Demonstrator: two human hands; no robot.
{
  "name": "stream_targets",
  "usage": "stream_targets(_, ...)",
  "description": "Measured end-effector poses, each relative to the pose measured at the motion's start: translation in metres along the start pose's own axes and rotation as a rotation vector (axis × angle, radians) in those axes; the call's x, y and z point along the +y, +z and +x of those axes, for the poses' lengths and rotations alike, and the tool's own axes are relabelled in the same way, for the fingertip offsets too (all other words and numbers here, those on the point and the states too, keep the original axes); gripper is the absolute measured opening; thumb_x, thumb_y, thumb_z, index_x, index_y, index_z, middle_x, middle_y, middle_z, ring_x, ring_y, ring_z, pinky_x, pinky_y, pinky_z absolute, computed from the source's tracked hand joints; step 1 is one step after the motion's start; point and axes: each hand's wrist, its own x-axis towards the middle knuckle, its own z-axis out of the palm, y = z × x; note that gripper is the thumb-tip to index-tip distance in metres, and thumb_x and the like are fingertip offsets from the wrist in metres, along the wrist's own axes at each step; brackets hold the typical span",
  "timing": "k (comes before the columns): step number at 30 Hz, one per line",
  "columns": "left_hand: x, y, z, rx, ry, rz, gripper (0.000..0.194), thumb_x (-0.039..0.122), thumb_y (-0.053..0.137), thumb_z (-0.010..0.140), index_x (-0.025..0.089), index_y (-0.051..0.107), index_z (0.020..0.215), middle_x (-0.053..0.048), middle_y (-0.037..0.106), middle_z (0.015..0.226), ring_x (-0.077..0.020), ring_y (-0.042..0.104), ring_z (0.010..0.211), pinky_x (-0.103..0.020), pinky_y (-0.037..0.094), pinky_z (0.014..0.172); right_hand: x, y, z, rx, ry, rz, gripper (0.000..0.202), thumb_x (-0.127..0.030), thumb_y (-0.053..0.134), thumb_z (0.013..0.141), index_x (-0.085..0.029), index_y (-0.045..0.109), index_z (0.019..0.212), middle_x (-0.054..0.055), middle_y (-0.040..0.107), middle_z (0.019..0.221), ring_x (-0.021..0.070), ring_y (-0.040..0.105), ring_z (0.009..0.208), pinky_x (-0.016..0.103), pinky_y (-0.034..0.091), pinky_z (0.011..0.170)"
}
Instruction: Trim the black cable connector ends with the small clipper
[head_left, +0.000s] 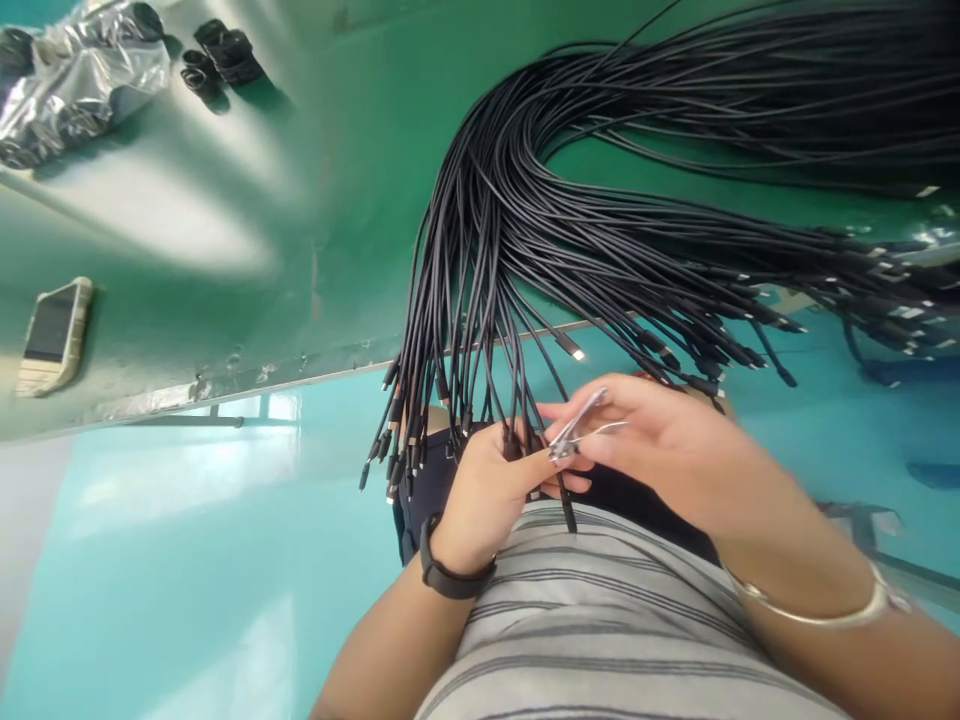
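Note:
My right hand pinches a silver nail clipper, its lever raised and its jaws near my left thumb. My left hand is closed round several black cables close to their connector ends. One dark connector sticks out below the fingers toward my shirt. Other cable ends hang over the table edge left of my left hand. A connector with a bright metal tip hangs just above my right fingers. What the clipper's jaws touch is hard to make out.
A large bundle of black cables curves across the green table and runs off to the right. At the left lie a phone in a pale case, a clear plastic bag and some black coiled pieces.

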Motion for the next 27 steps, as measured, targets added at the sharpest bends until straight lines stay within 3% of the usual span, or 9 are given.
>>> stream_targets(3, -0.001, -0.001, -0.001, -0.003, -0.004, 0.032, 0.027, 0.035, 0.078, 0.085, 0.012, 0.069, 0.096, -0.007, 0.077, 0.079, -0.0155, 0.074, 0.066, -0.019, 0.055, 0.06, 0.001, 0.004, 0.011, -0.09, 0.068, 0.016, 0.008, -0.029, 0.066, 0.088, -0.023, 0.065, 0.094, -0.003, 0.062, 0.074, 0.011, 0.062, 0.062, 0.025, 0.056, 0.061)
stream_targets(8, -0.005, 0.002, -0.002, -0.105, -0.037, -0.087, 0.036, 0.044, 0.065, 0.094, 0.01, 0.067, 0.105, -0.015, 0.078, 0.087, -0.0194, 0.076, 0.072, -0.019, 0.055, 0.061, -0.006, -0.004, 0.017, 0.025, 0.023, -0.096, 0.01, -0.028, 0.064, 0.087, -0.021, 0.062, 0.095, 0.002, 0.07, 0.085, 0.0136, 0.067, 0.072, 0.025, 0.057, 0.065)
stream_targets(12, -0.006, 0.002, 0.002, -0.158, -0.067, -0.191, 0.039, 0.046, 0.066, 0.092, 0.011, 0.068, 0.111, -0.018, 0.078, 0.097, -0.0236, 0.077, 0.078, -0.023, 0.058, 0.062, -0.006, -0.007, 0.013, 0.116, -0.037, -0.179, 0.011, -0.03, 0.063, 0.089, -0.021, 0.064, 0.094, 0.003, 0.072, 0.089, 0.015, 0.07, 0.08, 0.026, 0.058, 0.072)
stream_targets(16, -0.004, -0.002, 0.003, -0.199, -0.118, -0.223, 0.033, 0.039, 0.073, 0.087, 0.009, 0.072, 0.101, -0.017, 0.078, 0.091, -0.0236, 0.077, 0.076, -0.025, 0.058, 0.065, 0.001, -0.003, 0.004, 0.262, -0.116, -0.308, 0.016, -0.039, 0.062, 0.092, -0.024, 0.065, 0.097, 0.005, 0.072, 0.112, 0.0224, 0.067, 0.114, 0.036, 0.057, 0.094)
stream_targets(20, -0.004, -0.002, 0.001, -0.139, -0.064, -0.21, 0.027, 0.037, 0.072, 0.087, 0.01, 0.069, 0.082, -0.011, 0.076, 0.072, -0.0189, 0.072, 0.059, -0.022, 0.054, 0.056, 0.014, 0.004, -0.004, 0.426, -0.261, -0.479, 0.017, -0.041, 0.06, 0.096, -0.028, 0.061, 0.106, 0.004, 0.064, 0.131, 0.0257, 0.045, 0.142, 0.051, 0.036, 0.118)
stream_targets(24, -0.007, -0.001, 0.001, -0.141, -0.05, -0.181, 0.028, 0.038, 0.071, 0.089, 0.011, 0.069, 0.085, -0.01, 0.076, 0.073, -0.0186, 0.072, 0.059, -0.024, 0.055, 0.057, 0.016, 0.0, -0.001, 0.549, -0.408, -0.634, 0.014, -0.035, 0.06, 0.096, -0.028, 0.059, 0.108, 0.004, 0.065, 0.129, 0.026, 0.046, 0.141, 0.053, 0.031, 0.121)
stream_targets(27, -0.007, -0.002, 0.001, -0.13, -0.06, -0.181, 0.029, 0.039, 0.071, 0.088, 0.011, 0.069, 0.084, -0.01, 0.076, 0.073, -0.0188, 0.072, 0.059, -0.024, 0.054, 0.057, 0.0, -0.015, 0.012, 0.724, -0.399, -0.669, 0.018, -0.036, 0.064, 0.093, -0.026, 0.064, 0.108, 0.005, 0.068, 0.125, 0.0265, 0.058, 0.128, 0.05, 0.04, 0.113)
